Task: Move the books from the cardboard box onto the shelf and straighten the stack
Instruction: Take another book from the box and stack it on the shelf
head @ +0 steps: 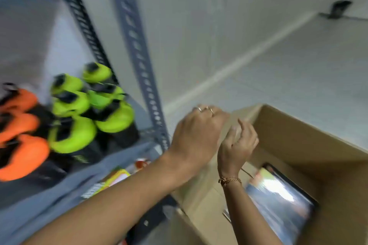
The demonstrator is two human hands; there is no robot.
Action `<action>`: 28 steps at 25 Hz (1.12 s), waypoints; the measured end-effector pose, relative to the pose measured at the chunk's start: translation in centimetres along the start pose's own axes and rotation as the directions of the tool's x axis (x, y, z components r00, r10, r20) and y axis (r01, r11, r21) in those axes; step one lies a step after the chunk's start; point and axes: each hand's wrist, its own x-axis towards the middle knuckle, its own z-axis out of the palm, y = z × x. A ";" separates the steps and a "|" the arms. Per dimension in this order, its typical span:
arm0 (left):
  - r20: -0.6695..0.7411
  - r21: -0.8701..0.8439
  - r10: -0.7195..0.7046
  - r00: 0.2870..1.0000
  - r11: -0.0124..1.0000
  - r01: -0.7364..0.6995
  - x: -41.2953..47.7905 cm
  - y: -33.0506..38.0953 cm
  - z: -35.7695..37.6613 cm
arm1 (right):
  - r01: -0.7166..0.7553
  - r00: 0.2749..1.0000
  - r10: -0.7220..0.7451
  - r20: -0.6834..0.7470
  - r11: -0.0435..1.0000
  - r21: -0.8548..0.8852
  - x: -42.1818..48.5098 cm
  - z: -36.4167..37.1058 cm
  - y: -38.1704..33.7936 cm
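Box: cardboard box [294, 141] stands open at the 4 o'clock part of the view, its tan walls rising around a deep interior.
Book: one glossy book [278, 203] lies flat on the box floor, at 5 o'clock from the hands; its cover is blurred and glare hides the print.
Left hand: left hand [196, 137] reaches in from 7 o'clock, back of the hand up, fingers curled over the near top edge of a box flap; rings show on two fingers. Whether it truly grips the flap or only rests on it I cannot tell.
Right hand: right hand [238, 143] hovers just at 3 o'clock of the left one, above the box opening, fingers loosely bent and spread, grasping nothing; a thin bracelet [229, 180] circles the wrist.
Shelf: grey metal shelf [137, 45] with perforated uprights fills the 9 o'clock side; blurred printed items sit on a lower level at 7 o'clock.
Upper level: neon green bottles [79, 117] and orange bottles [22, 139] crowd together at 9 o'clock.
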 end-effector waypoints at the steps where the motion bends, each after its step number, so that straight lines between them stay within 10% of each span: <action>1: 0.257 -0.101 -0.077 0.963 0.989 0.106 0.3 1.0 6.1 | -0.188 0.981 0.193 0.017 0.969 -0.162 0.1 -1.5 5.8; 3: 0.663 -0.107 -0.119 0.739 0.962 0.251 -0.8 2.3 17.9 | -0.481 0.839 0.543 -0.017 0.727 -0.489 -1.0 -5.4 15.5; 6: 0.888 0.017 -0.155 0.433 0.952 0.307 -4.8 3.0 30.7 | -0.682 0.435 0.893 -0.120 0.239 -0.691 -3.8 -11.2 24.8; 9: 0.897 0.133 -0.277 0.345 0.913 0.387 -9.3 2.8 37.6 | -0.744 0.137 0.973 -0.188 -0.025 -0.667 -5.6 -13.9 28.9; 20: 0.729 0.298 -0.480 0.489 0.865 0.405 -10.6 4.7 38.2 | -0.872 0.348 0.821 -0.452 0.107 -0.478 -6.4 -14.7 29.3; 25: 0.667 0.167 -0.412 0.620 0.894 0.415 -7.7 4.1 31.6 | -0.842 0.528 0.738 -0.421 0.391 -0.371 -4.7 -14.1 23.7; 28: 0.453 -0.068 -0.307 0.837 0.924 0.376 -6.5 4.1 22.9 | -0.688 0.705 0.564 -0.430 0.692 -0.220 -3.1 -13.3 16.8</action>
